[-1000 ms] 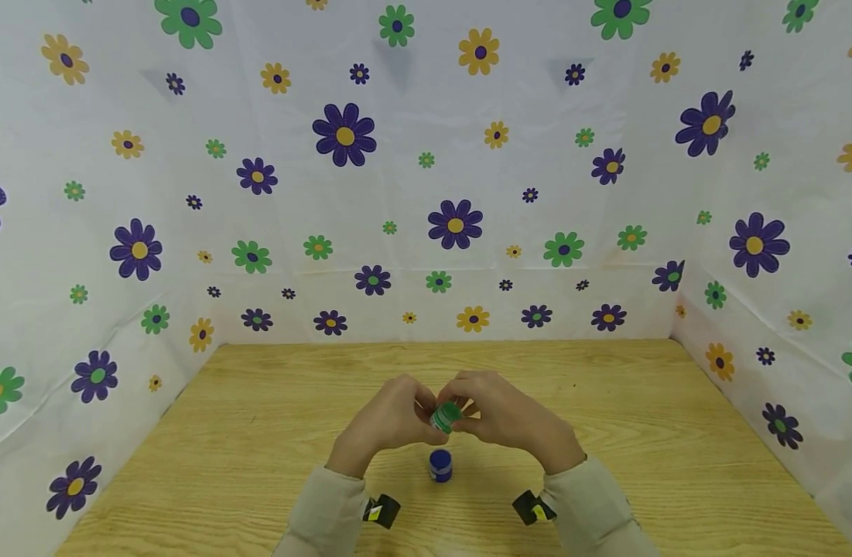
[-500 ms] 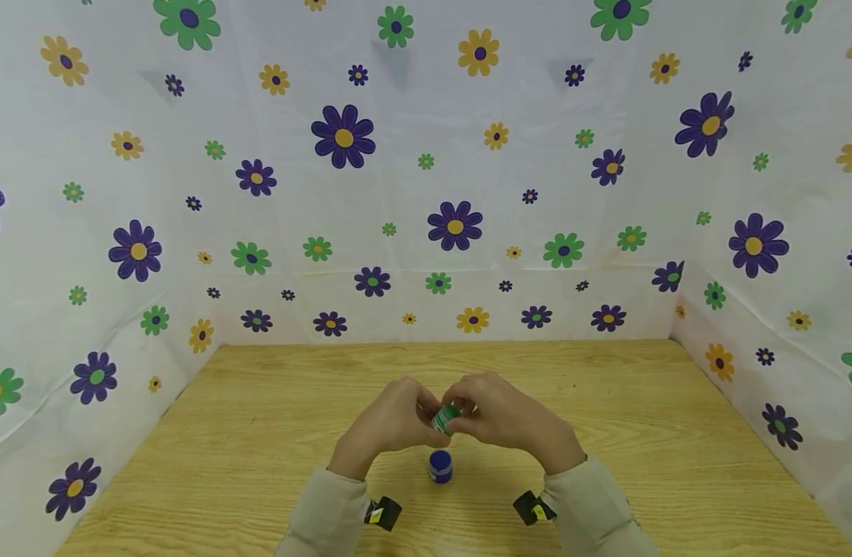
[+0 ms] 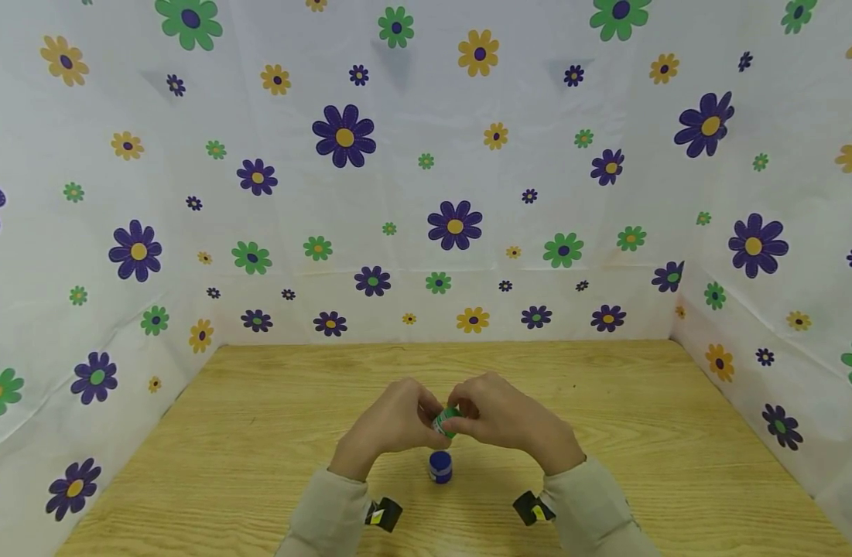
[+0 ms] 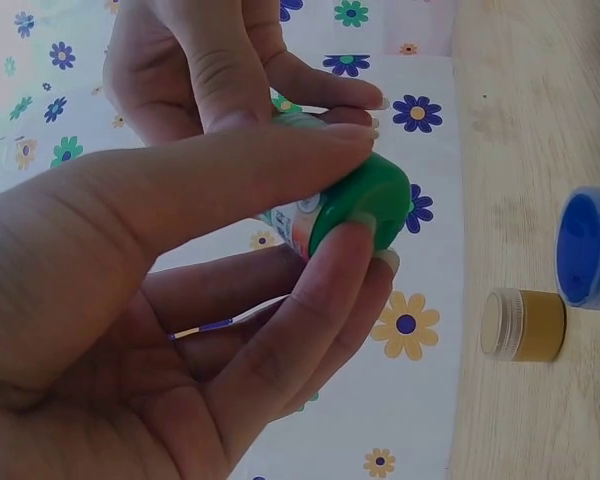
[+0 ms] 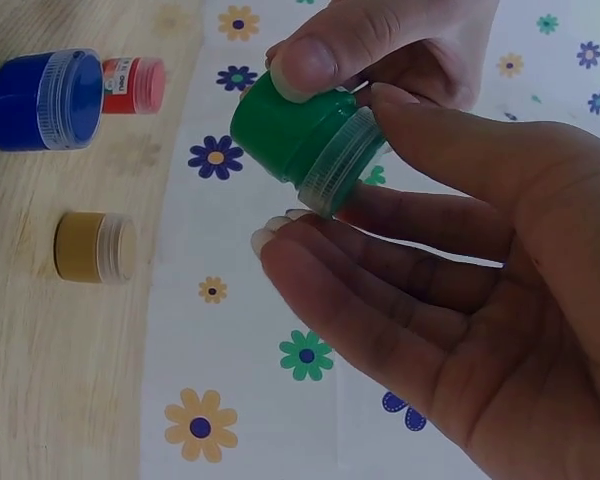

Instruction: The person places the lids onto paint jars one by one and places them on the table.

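Observation:
A small green paint jar is held tilted above the table between both hands. The left hand grips the jar's green body, thumb on one side and fingers on the other, as the left wrist view shows. With thumb and fingers, the right hand holds the clear ridged lid, which sits on the jar. In the head view the fingers cover much of the jar. Below the hands, a blue paint jar stands upright on the table.
The wrist views also show an ochre paint jar and a red paint jar on the wooden table; neither shows in the head view. White flowered sheeting encloses the table's back and sides.
The right hand's fingers and thumb have shifted round the lid, covering more of it. Both hands have moved very slightly. The blue jar has stayed in place.

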The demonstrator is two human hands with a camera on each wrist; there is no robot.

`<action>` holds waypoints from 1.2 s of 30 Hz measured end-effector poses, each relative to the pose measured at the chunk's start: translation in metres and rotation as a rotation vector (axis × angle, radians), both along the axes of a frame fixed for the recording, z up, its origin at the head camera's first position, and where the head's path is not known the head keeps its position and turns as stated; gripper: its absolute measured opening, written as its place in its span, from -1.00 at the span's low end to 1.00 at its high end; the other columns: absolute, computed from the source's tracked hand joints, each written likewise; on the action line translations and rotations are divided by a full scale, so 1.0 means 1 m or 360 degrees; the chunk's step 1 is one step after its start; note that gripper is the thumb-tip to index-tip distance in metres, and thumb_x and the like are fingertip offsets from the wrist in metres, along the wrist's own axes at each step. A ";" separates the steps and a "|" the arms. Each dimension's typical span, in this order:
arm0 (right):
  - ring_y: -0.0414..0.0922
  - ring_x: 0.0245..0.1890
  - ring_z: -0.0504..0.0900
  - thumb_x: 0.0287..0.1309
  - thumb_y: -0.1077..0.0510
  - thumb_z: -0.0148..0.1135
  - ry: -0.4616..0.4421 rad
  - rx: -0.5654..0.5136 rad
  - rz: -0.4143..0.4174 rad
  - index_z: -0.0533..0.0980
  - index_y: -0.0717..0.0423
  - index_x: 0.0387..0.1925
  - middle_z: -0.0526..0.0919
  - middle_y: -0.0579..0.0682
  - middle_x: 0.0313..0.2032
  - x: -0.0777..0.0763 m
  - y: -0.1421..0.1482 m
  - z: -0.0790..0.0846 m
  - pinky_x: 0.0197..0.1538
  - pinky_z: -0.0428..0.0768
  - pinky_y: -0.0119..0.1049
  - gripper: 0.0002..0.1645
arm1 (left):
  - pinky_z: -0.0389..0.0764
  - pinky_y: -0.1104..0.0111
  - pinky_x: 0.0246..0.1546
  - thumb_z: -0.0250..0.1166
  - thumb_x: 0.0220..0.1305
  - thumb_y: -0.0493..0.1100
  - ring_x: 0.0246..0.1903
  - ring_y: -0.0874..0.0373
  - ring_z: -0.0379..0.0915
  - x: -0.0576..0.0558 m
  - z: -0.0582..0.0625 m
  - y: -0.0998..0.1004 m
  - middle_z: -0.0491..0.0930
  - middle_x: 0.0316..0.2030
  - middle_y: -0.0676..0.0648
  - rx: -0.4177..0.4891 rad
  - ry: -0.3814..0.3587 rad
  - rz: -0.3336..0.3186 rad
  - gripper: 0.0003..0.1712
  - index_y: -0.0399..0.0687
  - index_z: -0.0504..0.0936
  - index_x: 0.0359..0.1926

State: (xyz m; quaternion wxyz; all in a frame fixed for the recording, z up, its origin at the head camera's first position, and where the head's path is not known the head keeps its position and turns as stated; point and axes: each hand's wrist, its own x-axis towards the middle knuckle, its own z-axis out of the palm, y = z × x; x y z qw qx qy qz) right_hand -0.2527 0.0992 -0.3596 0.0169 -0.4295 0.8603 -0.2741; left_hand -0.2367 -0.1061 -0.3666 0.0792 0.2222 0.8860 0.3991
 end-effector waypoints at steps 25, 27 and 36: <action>-0.07 -0.09 0.75 0.24 0.32 0.40 -0.0171 -0.0129 0.0088 0.67 0.18 -0.03 0.70 0.05 -0.10 0.003 0.003 0.002 -0.08 0.69 -0.48 -0.75 | 0.71 0.37 -0.34 0.60 -0.02 -0.31 -0.44 0.25 0.68 0.001 0.003 -0.001 0.79 -0.40 -0.03 -0.0016 -0.0024 0.0009 -0.78 -0.21 0.81 -0.29; -0.11 -0.12 0.75 0.25 0.29 0.40 -0.0171 -0.0117 0.0074 0.68 0.18 -0.04 0.71 0.04 -0.12 0.003 0.003 0.003 -0.11 0.69 -0.49 -0.76 | 0.70 0.38 -0.35 0.60 -0.02 -0.31 -0.45 0.25 0.67 0.002 0.003 -0.001 0.79 -0.41 -0.02 -0.0020 -0.0023 0.0012 -0.79 -0.20 0.81 -0.30; -0.23 -0.22 0.74 0.29 0.25 0.37 -0.0122 -0.0074 0.0039 0.69 0.18 -0.07 0.77 0.02 -0.16 0.002 0.002 0.002 -0.16 0.65 -0.54 -0.80 | 0.71 0.36 -0.35 0.60 -0.04 -0.33 -0.44 0.24 0.67 0.002 0.003 0.000 0.79 -0.41 -0.03 -0.0022 -0.0020 0.0023 -0.77 -0.23 0.81 -0.28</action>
